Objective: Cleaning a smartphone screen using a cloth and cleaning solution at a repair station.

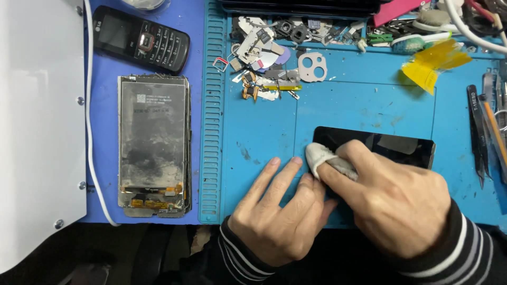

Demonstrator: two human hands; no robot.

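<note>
Left hand (280, 216) is lying flat at 6 o'clock, fingers released and spread on the blue mat (253, 132), bracing by the near edge of the black phone screen (393, 148). Right hand (393, 203) is pinching a small grey cloth wad (327, 161) onto the screen's left end. Risk, as I judge it: grit in the cloth scratching the glass, or the screen sliding. At 12 o'clock, loose small parts (269, 63) are lying.

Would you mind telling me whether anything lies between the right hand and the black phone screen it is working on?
Only the grey cloth: the right hand presses it onto the black phone screen, at its left end. The left hand rests flat on the blue mat beside it, at the screen's left edge. The screen's right part is uncovered.
</note>
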